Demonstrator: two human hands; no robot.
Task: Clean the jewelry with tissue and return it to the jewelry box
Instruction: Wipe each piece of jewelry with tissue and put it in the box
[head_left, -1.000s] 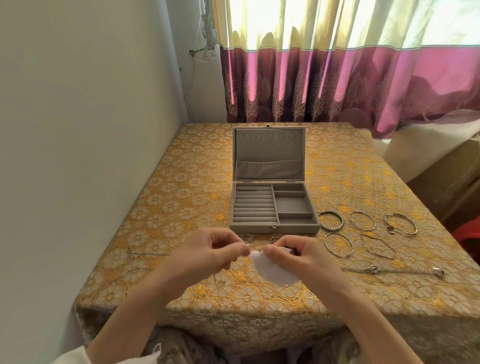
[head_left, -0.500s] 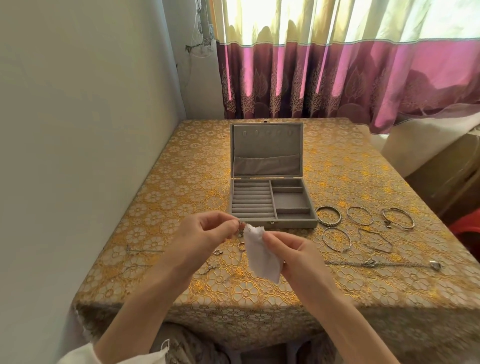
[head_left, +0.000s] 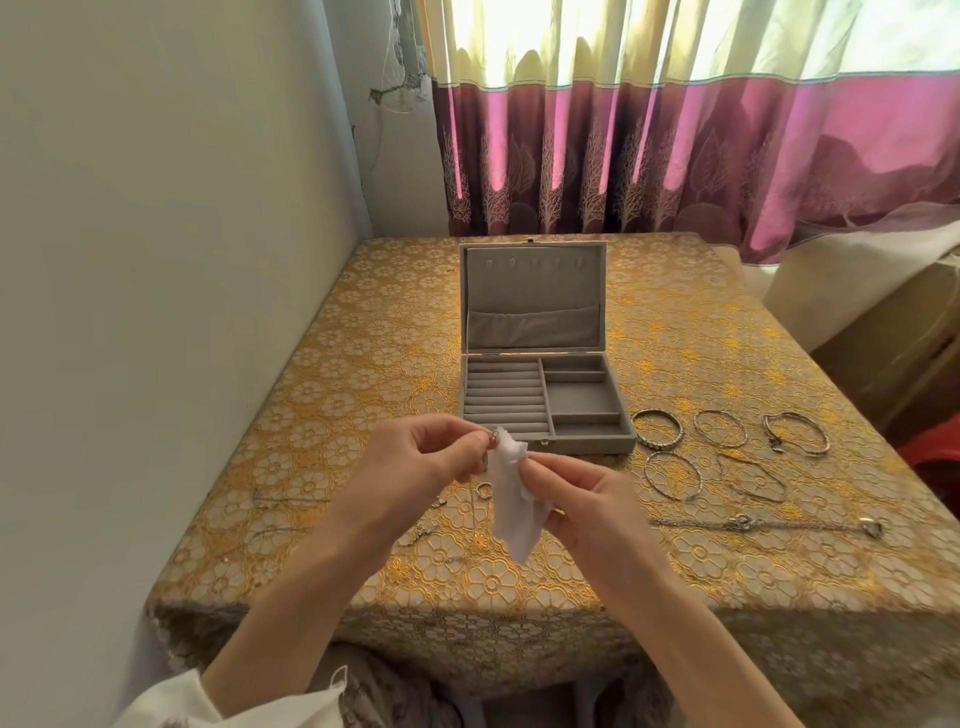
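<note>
On the left side of the bench (head_left: 332, 395), close to the wall, two thin chains (head_left: 283, 499) lie on the gold cloth. Above the near part of the bench the left hand (head_left: 410, 462) pinches a small ring (head_left: 493, 437) between thumb and fingertips, so its grip is closed on the ring. The ring touches the top edge of the tissue (head_left: 514, 499), which hangs down from the right hand (head_left: 587, 499); this hand pinches the tissue between thumb and fingers. Under the hands another ring (head_left: 484, 489) lies on the cloth, and some other small pieces lie near it, too small to tell. Behind the hands stands the grey box (head_left: 540, 400), open, with the lid upright; its ring rolls and compartments hold nothing. To the right of the box five bangles (head_left: 657, 428) lie in two rows, near each other. In front of them a long chain (head_left: 763, 524) lies stretched out across the cloth.
</note>
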